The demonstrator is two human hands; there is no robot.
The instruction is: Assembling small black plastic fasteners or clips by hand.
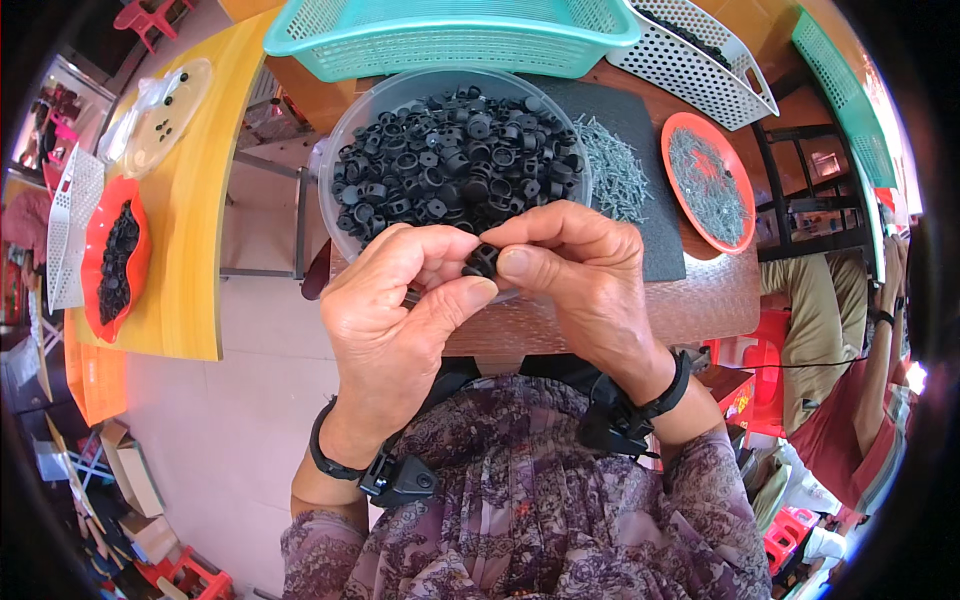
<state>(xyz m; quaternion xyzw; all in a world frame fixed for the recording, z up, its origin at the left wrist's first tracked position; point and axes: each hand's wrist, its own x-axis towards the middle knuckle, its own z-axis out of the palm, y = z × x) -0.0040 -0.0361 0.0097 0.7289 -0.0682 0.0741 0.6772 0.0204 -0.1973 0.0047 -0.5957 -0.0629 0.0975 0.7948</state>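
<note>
A small black plastic part (481, 261) is pinched between the fingertips of both hands, just in front of a big clear bowl (333, 205). My left hand (395, 300) grips it from the left with thumb and forefinger. From the other side, my right hand (585, 275) pinches it the same way. Many similar black plastic parts (450, 155) fill the bowl. To its right, a pile of silver screws (612, 170) lies on a dark foam mat (660, 240). An orange-red plate (737, 165) with more screws stands beyond the mat's right side.
A teal basket (450, 50) and a white perforated basket (700, 75) stand behind the bowl. On a yellow table (195, 230) at left sit a red tray (95, 265) of black parts and a clear lid (170, 120). Another person (850, 430) sits at the right.
</note>
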